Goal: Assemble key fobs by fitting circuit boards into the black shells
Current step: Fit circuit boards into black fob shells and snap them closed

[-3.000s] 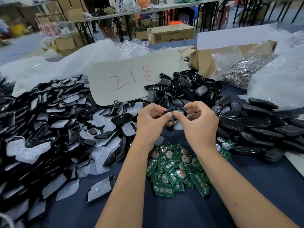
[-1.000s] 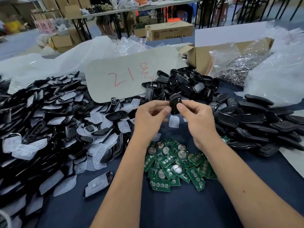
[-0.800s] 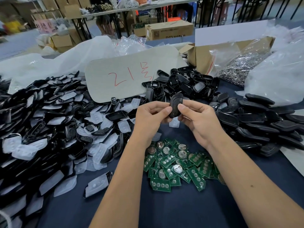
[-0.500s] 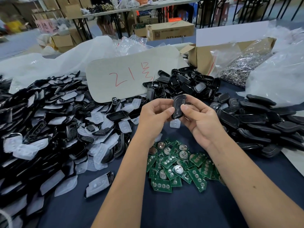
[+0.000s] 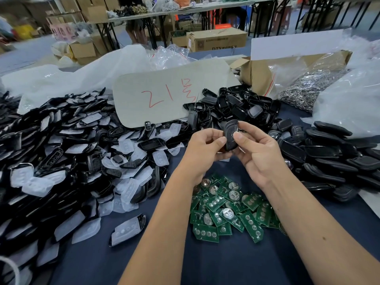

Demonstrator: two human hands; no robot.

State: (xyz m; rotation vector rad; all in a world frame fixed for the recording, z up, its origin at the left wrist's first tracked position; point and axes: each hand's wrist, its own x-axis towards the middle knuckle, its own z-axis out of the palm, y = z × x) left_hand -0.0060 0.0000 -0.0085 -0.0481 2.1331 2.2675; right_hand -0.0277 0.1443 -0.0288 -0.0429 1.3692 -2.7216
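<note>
A black shell (image 5: 230, 135) is pinched upright between the left hand (image 5: 207, 148) and the right hand (image 5: 254, 150), above the bench (image 5: 226, 262) middle. Green circuit boards (image 5: 228, 210) are heaped beneath. Whether a board sits inside cannot be told.

Bare forearms, no sleeves/gloves.

Head view, sole camera: worn on the person's head, wide-angle, faces forward and down across the table (image 5: 216, 264). Near: both forearms entering from the bottom edge. Far: other tables and cartons, blurred. No second view to overlap.
</note>
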